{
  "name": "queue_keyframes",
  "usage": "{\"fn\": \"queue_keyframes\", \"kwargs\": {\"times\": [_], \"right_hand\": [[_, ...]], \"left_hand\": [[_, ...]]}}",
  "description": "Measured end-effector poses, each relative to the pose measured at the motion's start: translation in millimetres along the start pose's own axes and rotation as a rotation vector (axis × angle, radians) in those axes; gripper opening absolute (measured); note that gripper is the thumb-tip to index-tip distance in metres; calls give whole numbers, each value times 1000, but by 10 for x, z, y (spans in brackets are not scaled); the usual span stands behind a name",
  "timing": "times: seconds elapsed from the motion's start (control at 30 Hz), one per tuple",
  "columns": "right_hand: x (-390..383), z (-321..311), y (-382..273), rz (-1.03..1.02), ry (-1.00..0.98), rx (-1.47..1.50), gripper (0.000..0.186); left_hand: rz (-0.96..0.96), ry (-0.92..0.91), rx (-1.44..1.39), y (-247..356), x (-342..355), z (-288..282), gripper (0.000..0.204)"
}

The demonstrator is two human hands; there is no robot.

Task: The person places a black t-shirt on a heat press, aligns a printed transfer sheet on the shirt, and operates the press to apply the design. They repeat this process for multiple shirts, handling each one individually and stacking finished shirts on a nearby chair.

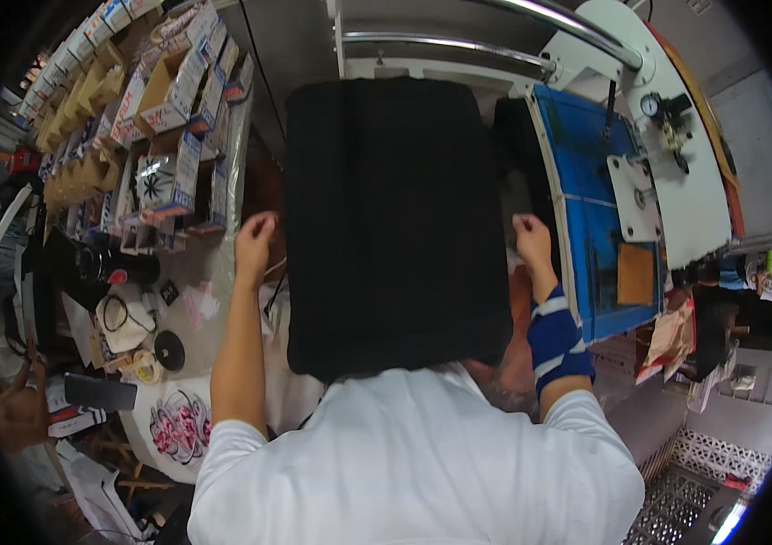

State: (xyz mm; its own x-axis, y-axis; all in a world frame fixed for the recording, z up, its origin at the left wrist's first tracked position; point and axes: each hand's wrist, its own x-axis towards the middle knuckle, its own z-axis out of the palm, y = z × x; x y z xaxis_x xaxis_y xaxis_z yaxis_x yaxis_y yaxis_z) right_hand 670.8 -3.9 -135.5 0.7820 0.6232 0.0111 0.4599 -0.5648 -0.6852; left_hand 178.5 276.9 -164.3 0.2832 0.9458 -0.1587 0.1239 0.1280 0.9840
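Apparently the spreading-out is mostly done, as the black cloth lies nearly smooth between the left hand and the right hand, their fingers curled in near its edges, pinching what I cannot tell, with no print showing on it.

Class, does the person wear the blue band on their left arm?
No, the blue band is around the right arm, between the right hand and sleeve.
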Motion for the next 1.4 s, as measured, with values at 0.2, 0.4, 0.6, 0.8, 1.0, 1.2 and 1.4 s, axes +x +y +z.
{"fn": "queue_keyframes", "kwargs": {"times": [0.2,0.4,0.6,0.8,1.0,1.2,1.4], "right_hand": [[1846,740,-590,202,-106,507,38],[2067,926,-887,686,-613,1026,35],[2129,630,-712,492,-136,971,24],[2153,943,-682,287,13,534,24],[2116,820,-640,163,166,329,29],[2085,853,-883,144,155,349,28],[2145,894,-863,161,194,409,27]], "left_hand": [[-230,-7,-360,714,1641,781,52],[-606,-138,-521,473,2095,655,59],[-210,167,-65,477,2203,515,40],[170,296,410,295,2256,293,41],[249,380,445,460,2201,586,37],[274,489,462,433,2155,447,34],[200,492,534,495,2204,522,30]]}}
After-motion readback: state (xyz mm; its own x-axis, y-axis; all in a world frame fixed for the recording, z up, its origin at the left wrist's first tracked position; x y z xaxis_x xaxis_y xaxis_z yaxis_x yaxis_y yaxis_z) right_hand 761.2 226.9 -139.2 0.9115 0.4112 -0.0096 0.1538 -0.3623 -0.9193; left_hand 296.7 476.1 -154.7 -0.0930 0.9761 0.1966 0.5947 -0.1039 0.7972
